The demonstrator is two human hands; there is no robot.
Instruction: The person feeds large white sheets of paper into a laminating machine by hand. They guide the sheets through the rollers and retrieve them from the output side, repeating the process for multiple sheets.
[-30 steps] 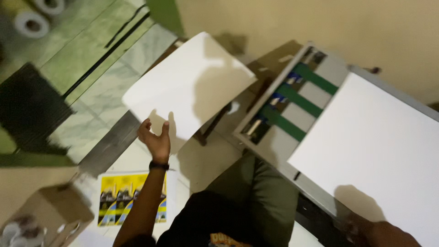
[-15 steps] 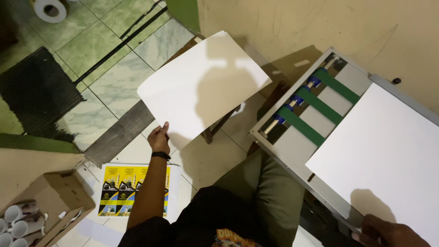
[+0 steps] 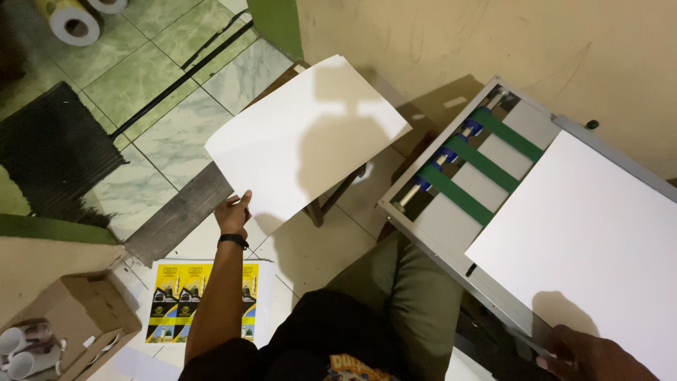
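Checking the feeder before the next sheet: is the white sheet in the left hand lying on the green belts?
No, the left hand holds the white sheet up over the floor, apart from the green belts.

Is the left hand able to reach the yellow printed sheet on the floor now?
Probably not at once: the left hand grips the corner of a large white sheet, so it is occupied. The yellow printed sheet lies uncovered just below the forearm.

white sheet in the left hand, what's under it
Under the white sheet held by the left hand show a wooden stool's legs and tiled floor. The stool's top is mostly covered, so anything resting on it cannot be seen.
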